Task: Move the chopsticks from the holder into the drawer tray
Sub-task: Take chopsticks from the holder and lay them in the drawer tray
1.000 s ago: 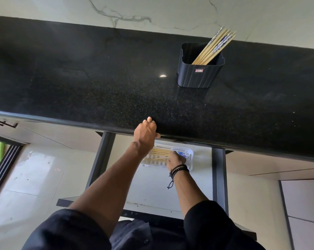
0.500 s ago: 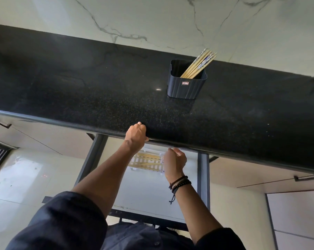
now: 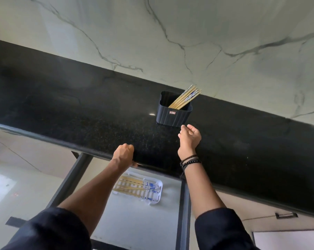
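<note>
Several chopsticks lean in the holder on the counter, others lie in the drawer tray below: right hand, empty and loose-fingered, sits just short of the holder for the next grab, left hand grips the counter edge, probably bracing.

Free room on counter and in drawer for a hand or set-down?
Free: countertop left of the holder, wall to front edge; countertop right of the right hand; drawer floor nearer than the tray. Crowded: tray, mostly covered by chopsticks; front edge where the left hand grips, above the tray.
</note>
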